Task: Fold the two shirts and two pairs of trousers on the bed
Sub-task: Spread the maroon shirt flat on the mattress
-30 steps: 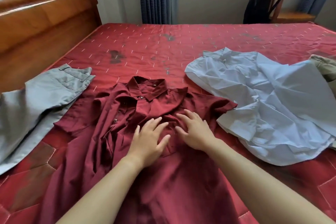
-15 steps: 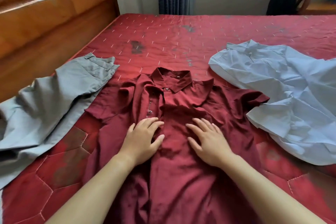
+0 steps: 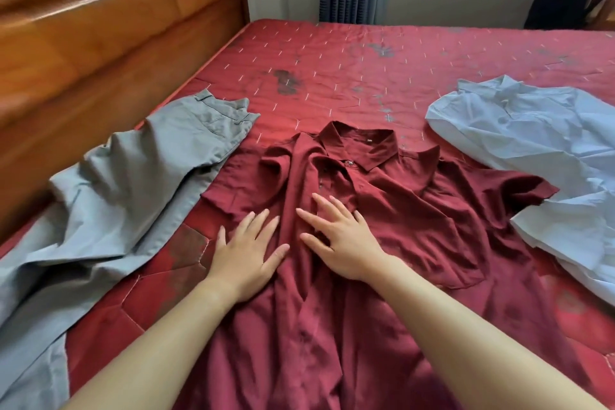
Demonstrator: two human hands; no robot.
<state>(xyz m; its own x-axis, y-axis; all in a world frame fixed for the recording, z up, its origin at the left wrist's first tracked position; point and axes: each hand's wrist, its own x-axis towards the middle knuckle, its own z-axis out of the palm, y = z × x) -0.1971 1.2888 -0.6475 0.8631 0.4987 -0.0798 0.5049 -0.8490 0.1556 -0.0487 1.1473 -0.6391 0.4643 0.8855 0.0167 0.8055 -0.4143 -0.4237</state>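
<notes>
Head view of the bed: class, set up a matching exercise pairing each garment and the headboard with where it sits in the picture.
Things:
1. dark red shirt
2. grey trousers
3. pale blue shirt
4. wooden headboard

Places:
a. along the far left edge of the bed
b. right side of the bed
c. centre, under both hands
d. left of the red shirt

Pairs: 1-c, 2-d, 3-b, 4-a

grey trousers (image 3: 109,210): legs cut off at left and bottom edges | pale blue shirt (image 3: 539,156): right part past right edge | maroon shirt (image 3: 416,220): hem cut off below, middle hidden under both hands | headboard (image 3: 100,43): motion-blurred
</notes>
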